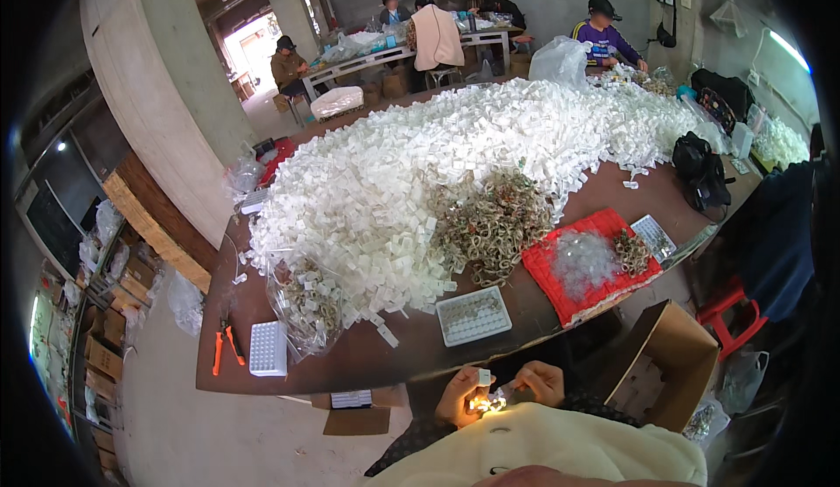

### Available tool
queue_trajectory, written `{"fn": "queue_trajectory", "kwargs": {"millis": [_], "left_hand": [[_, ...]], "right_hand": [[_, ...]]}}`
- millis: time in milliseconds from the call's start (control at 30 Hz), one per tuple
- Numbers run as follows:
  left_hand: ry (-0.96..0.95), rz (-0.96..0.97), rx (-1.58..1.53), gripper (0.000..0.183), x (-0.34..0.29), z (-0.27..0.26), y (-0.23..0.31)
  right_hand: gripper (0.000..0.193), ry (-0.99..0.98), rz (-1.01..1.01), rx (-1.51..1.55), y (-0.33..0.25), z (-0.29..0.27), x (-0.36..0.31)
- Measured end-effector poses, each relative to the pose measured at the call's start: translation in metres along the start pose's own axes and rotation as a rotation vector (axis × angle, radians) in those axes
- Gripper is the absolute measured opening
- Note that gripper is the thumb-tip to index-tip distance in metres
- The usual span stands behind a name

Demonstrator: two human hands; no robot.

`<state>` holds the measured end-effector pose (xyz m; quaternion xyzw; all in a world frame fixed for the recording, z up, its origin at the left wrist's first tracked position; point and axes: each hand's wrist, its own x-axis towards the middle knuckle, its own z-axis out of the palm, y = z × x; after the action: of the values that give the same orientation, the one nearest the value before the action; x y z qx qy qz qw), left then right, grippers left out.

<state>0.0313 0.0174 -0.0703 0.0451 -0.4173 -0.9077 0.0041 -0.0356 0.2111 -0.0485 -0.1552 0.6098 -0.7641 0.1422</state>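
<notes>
While the left hand (457, 398) pinches a small white tag (484, 378) at its fingertips, long side seemingly near upright, the right hand (539, 384) is just to the right across a narrow gap, so the tag lies leftward of the right grip and the left hand is nearer it. The right fingers are curled in; I cannot tell whether they hold anything. Just below the tag, a glaring patch of light (487, 403) hides detail. Across the brown, smooth table (350, 366), from the left, lie pliers (229, 349) with orange handles, a ridged white plastic tray (268, 349), a crinkled clear bag (297, 347) of loops and a broad heap of flat, translucent-white tags (376, 224). Next come a tangled mound of tan-green loops (494, 233), a shallow white tray (479, 333) holding small pieces, and a red cloth (547, 284) under wispy clear plastic (584, 264). Rightmost, beside the table, a stiff brown cardboard box (687, 343) gapes open.
</notes>
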Motion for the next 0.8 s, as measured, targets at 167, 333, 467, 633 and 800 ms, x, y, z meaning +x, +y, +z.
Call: {"fn": "queue_trajectory", "kwargs": {"millis": [167, 333, 467, 633, 800], "left_hand": [[0.013, 0.017, 0.015, 0.021, -0.005, 0.003, -0.001], [0.012, -0.171, -0.3, 0.017, -0.01, 0.018, 0.017], [-0.071, -0.204, -0.262, 0.015, -0.012, 0.022, 0.017], [-0.064, -0.208, -0.298, 0.013, -0.002, 0.016, 0.005], [-0.093, -0.228, -0.333, 0.018, -0.012, 0.019, 0.008]], "right_hand": [[0.032, -0.046, -0.013, 0.004, 0.014, 0.008, -0.002], [0.016, -0.199, 0.102, 0.062, 0.008, 0.015, 0.002], [0.029, -0.338, 0.122, 0.108, 0.016, 0.013, 0.0], [0.027, -0.352, 0.141, 0.039, 0.024, 0.01, 0.001], [0.034, -0.329, -0.02, -0.007, 0.03, 0.008, -0.001]]}}
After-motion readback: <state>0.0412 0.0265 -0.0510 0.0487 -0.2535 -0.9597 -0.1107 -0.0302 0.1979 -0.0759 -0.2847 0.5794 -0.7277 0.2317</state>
